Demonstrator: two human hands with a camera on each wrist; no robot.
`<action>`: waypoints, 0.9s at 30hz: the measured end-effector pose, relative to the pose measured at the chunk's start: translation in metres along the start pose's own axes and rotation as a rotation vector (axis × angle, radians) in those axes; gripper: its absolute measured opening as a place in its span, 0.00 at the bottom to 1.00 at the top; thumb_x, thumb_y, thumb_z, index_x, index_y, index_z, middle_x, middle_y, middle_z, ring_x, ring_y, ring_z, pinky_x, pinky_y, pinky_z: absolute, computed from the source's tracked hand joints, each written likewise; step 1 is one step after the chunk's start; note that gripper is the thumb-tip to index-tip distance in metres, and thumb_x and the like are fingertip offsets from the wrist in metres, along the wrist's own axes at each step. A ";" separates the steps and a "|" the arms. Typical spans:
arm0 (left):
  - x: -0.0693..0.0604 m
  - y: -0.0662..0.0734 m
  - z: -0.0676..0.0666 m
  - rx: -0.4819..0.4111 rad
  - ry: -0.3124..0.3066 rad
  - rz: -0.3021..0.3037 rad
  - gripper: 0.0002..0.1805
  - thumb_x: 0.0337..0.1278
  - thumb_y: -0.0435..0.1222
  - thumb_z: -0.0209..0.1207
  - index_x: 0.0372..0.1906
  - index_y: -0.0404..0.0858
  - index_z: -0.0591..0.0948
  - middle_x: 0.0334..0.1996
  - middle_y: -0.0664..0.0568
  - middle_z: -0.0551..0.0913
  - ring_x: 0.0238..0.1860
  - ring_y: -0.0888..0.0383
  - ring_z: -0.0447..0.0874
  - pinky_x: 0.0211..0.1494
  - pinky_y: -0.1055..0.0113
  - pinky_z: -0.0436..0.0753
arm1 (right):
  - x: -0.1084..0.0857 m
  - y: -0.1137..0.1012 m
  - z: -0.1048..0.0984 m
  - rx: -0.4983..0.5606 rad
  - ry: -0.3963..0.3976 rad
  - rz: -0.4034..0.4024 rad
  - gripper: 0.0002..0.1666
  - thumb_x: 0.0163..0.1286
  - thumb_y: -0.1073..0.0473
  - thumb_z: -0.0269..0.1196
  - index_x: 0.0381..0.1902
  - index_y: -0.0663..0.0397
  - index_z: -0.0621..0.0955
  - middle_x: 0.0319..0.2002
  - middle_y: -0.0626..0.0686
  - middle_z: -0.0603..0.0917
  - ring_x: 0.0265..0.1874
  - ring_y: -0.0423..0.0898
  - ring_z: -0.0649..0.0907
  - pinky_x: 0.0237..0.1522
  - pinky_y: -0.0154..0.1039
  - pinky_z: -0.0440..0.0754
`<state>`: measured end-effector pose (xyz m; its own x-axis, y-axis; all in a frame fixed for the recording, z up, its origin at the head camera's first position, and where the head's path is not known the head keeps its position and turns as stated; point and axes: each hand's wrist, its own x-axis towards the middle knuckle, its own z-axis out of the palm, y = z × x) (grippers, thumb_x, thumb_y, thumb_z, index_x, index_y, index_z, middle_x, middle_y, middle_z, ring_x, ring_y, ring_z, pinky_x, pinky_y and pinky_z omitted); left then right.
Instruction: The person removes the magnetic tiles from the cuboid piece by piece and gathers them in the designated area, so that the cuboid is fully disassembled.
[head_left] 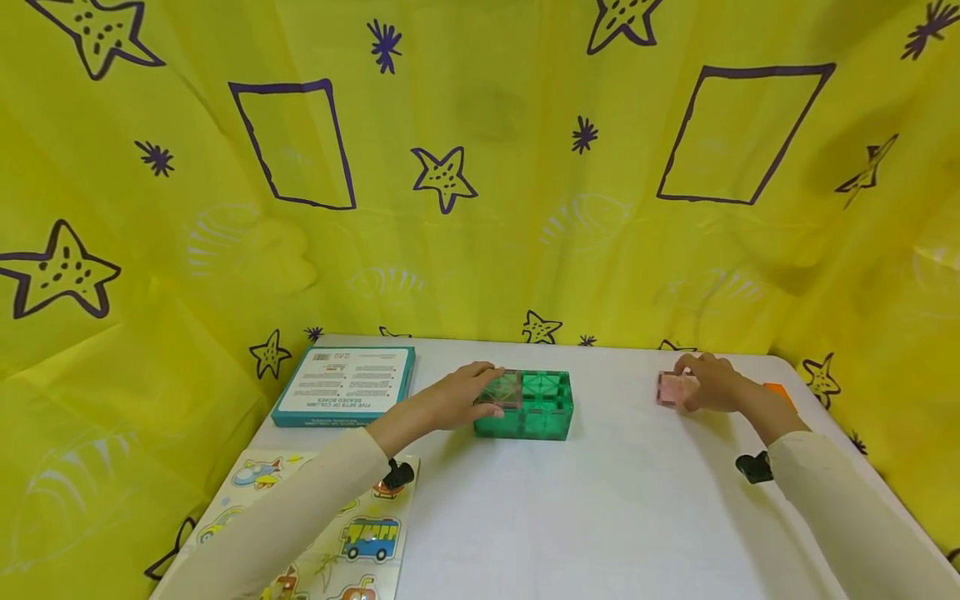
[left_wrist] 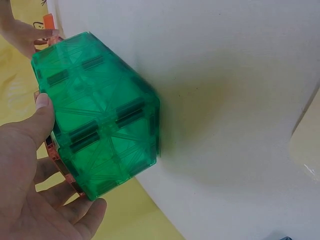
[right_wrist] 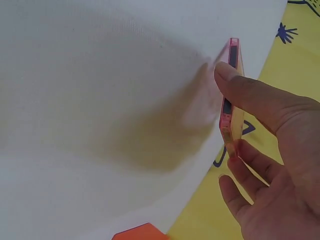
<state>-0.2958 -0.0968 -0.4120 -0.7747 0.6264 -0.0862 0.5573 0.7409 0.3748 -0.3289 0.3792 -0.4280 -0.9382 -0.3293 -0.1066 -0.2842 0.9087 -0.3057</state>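
Green plastic forms the box (head_left: 546,423), its left end gripped by the left hand (head_left: 459,400); well to the box's right, the right hand (head_left: 712,385) pinches a pink tile (head_left: 668,390). Too hard a squeeze could spring the box apart — it looks magnet-joined — and a slack pinch might drop the tile.

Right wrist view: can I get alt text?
The right hand grips a thin, translucent pink plastic tile, seen nearly edge-on. White tabletop fills the left; a cut-off orange piece shows at the bottom edge, yellow sheeting with dark drawings at right.
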 end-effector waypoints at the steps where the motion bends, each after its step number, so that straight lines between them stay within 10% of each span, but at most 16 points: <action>1: 0.000 0.000 0.000 0.001 0.002 -0.002 0.43 0.77 0.53 0.58 0.86 0.43 0.56 0.82 0.40 0.58 0.82 0.40 0.57 0.82 0.45 0.64 | 0.000 0.000 -0.001 -0.007 -0.009 -0.004 0.31 0.55 0.58 0.79 0.52 0.62 0.77 0.52 0.78 0.74 0.49 0.77 0.73 0.47 0.72 0.78; 27: 0.001 -0.002 0.002 -0.017 0.003 -0.002 0.43 0.78 0.53 0.57 0.86 0.44 0.55 0.83 0.41 0.57 0.83 0.41 0.56 0.82 0.46 0.64 | 0.012 0.005 -0.011 0.043 -0.256 0.031 0.19 0.60 0.70 0.71 0.45 0.65 0.74 0.33 0.55 0.73 0.35 0.52 0.74 0.37 0.42 0.73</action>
<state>-0.2969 -0.0971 -0.4149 -0.7764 0.6246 -0.0843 0.5510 0.7376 0.3903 -0.3436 0.3831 -0.4207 -0.8642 -0.3607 -0.3508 -0.2425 0.9095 -0.3376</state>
